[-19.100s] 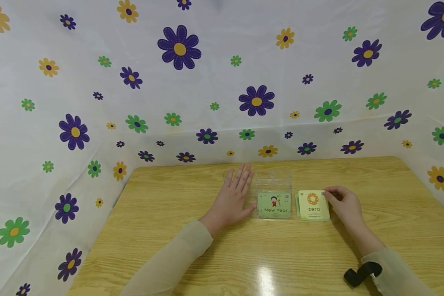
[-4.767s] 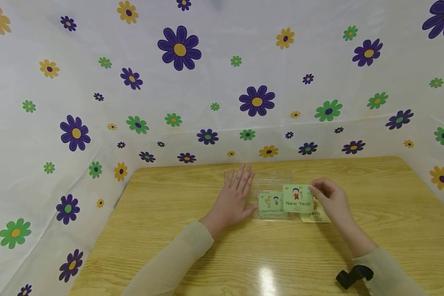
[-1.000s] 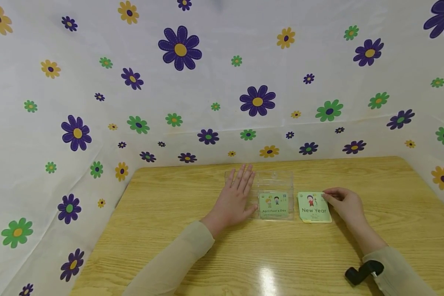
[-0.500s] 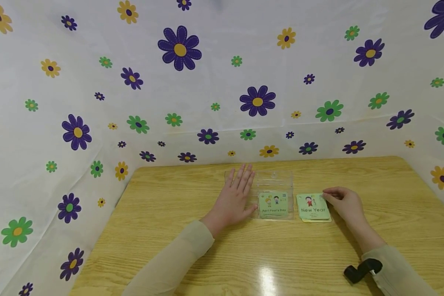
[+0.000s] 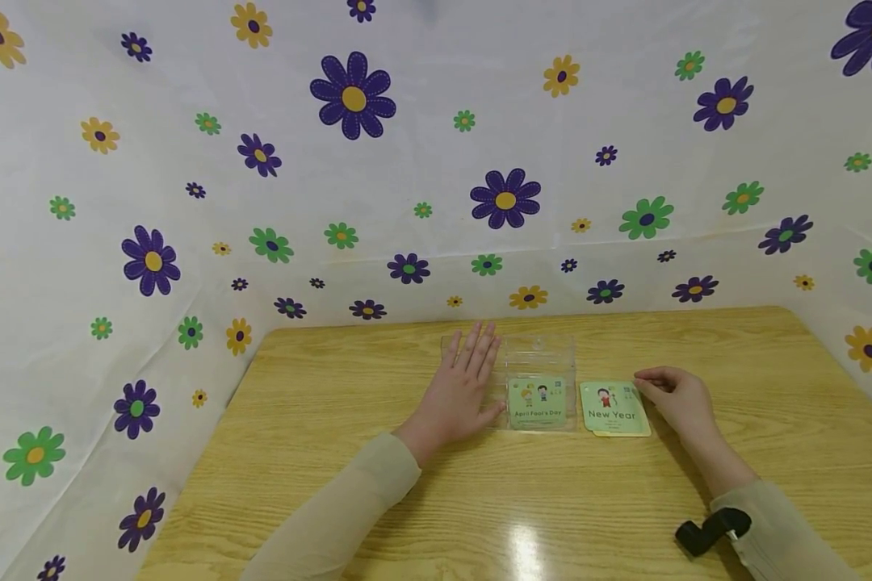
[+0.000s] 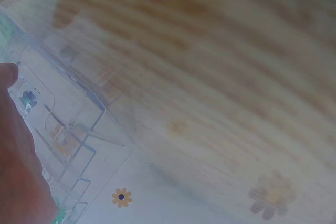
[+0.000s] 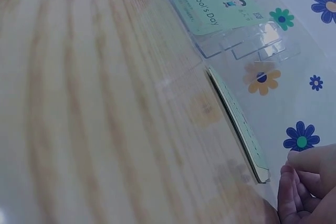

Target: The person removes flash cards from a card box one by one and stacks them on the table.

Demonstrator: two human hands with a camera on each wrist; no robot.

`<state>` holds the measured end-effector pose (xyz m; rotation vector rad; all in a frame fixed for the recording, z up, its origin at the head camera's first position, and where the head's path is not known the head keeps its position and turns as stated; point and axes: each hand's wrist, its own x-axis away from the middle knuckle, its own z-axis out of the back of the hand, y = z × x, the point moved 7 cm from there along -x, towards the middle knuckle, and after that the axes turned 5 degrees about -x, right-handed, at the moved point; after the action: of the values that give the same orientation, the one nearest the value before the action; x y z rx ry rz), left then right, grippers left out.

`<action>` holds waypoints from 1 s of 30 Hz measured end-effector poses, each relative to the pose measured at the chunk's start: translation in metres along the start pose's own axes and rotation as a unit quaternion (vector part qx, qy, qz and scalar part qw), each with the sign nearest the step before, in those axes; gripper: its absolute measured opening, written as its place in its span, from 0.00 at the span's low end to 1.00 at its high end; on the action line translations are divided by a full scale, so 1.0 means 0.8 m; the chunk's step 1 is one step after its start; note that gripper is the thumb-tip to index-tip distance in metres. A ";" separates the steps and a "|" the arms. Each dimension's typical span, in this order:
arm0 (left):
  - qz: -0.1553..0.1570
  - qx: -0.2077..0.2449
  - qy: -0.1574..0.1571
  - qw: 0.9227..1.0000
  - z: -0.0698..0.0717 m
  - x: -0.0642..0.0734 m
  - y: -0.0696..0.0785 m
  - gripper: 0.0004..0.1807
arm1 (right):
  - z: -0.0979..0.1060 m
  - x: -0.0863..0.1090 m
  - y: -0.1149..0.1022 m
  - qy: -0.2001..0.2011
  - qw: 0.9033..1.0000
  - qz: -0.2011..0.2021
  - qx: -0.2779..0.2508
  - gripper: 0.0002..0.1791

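My left hand (image 5: 454, 395) lies flat with fingers spread over the left part of a clear plastic case (image 5: 539, 355). Inside the case sits a green "April Fool's Day" card (image 5: 536, 401), also visible in the right wrist view. To the right of the case, a green "New Year" card (image 5: 610, 403) tops a small stack, with a yellow edge showing beneath. My right hand (image 5: 679, 403) is at the stack's upper right corner. In the right wrist view its thumb and curled fingers (image 7: 302, 203) meet beside the card stack (image 7: 239, 127), with a small gap between them.
The wooden table (image 5: 436, 500) reaches forward to a white cloth backdrop (image 5: 407, 161) printed with purple, green and orange flowers. A black strap-like device (image 5: 712, 532) is at the right sleeve.
Over the last second the "New Year" card has slid slightly left on its stack, away from my right fingers. Earlier that card was lifted from the case and carried right. My left hand stays put.
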<state>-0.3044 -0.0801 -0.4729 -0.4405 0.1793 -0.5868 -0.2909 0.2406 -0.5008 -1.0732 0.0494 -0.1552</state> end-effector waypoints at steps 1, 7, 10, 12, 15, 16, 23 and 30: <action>0.000 0.001 -0.001 1.000 0.000 0.000 0.000 0.56 | 0.000 0.000 0.000 -0.002 1.000 0.000 -0.001 0.19; 0.000 -0.005 -0.005 1.000 0.000 0.000 0.001 0.56 | -0.001 0.001 0.000 -0.014 1.000 -0.012 -0.004 0.21; 0.000 -0.008 -0.004 1.000 0.000 0.000 0.001 0.56 | -0.001 0.002 -0.001 -0.016 1.000 -0.015 0.000 0.21; 0.000 -0.009 -0.002 1.000 0.000 0.000 0.001 0.56 | -0.001 0.002 -0.002 -0.017 1.000 -0.015 0.001 0.21; 0.000 -0.009 0.001 1.000 0.000 0.000 0.000 0.56 | -0.001 0.003 -0.004 -0.019 1.000 -0.014 0.001 0.21; 0.000 -0.009 0.003 1.000 0.000 0.000 0.000 0.56 | -0.001 0.003 -0.004 -0.020 1.000 -0.014 0.001 0.21; 0.000 -0.006 0.003 1.000 0.002 0.000 0.000 0.56 | -0.002 0.004 -0.004 -0.027 0.999 -0.019 -0.005 0.22; 0.001 -0.012 -0.001 1.000 0.002 0.000 0.001 0.56 | -0.003 0.006 -0.007 -0.032 0.999 -0.021 -0.003 0.22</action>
<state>-0.3037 -0.0790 -0.4716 -0.4640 0.1854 -0.5835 -0.2868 0.2355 -0.4968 -1.0858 -0.0309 -0.1583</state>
